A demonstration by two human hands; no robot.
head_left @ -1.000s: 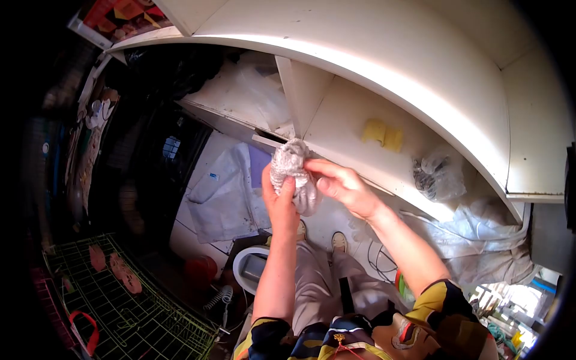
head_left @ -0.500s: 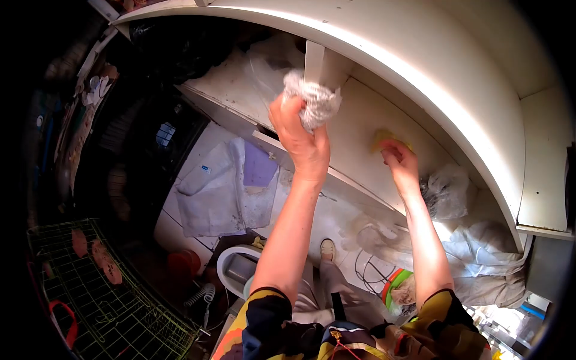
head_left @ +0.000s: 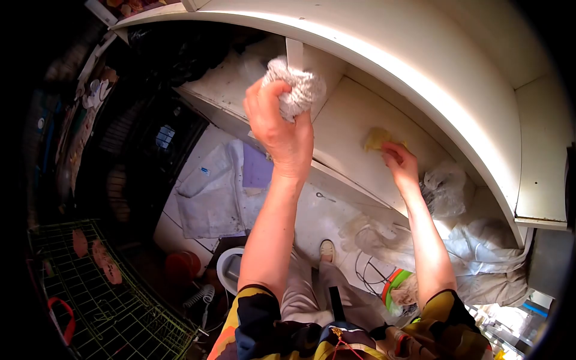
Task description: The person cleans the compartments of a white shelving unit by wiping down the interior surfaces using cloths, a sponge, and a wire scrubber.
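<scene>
1. Over the lower shelf (head_left: pixel 345 135), our left hand (head_left: pixel 277 132) is clamped around a balled whitish knit cloth (head_left: pixel 298 91), which in our view overlaps the upright partition (head_left: pixel 294 53).
2. Well apart from it, our right hand (head_left: pixel 401 163) is at the edge of a yellow cloth (head_left: pixel 376 138) lying on that shelf; we cannot tell whether the fingers pinch it.
3. Near our right wrist, we see a clear plastic bag (head_left: pixel 447 187).
</scene>
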